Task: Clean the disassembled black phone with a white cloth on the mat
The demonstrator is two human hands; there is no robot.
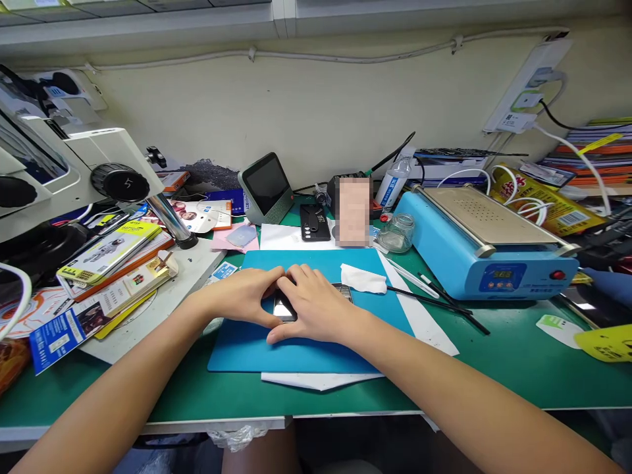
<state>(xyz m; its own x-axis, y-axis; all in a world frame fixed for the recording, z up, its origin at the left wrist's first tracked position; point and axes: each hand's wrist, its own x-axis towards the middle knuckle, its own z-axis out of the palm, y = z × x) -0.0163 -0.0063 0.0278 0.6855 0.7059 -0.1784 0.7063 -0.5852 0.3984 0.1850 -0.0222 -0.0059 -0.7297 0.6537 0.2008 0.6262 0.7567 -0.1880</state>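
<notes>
Both my hands close over a small phone (285,309) with a dark, glossy face, lying on the blue mat (247,349). My left hand (244,293) grips its left end, the thumb along the near edge and the fingers at the far edge. Over its middle and right part lies my right hand (313,303), thumb at the near edge and fingers curled at the far side. Most of the phone is hidden under the hands. A folded white tissue (364,279) rests just beyond my right hand, touching the tip of a thin black rod (419,295).
At right stands a blue heating machine (501,280) with a metal plate. A glass jar (397,234), water bottle (394,184), black phone case (315,222) and smart display (266,187) line the back. A microscope stand (172,220) and stacked boxes (111,253) crowd the left.
</notes>
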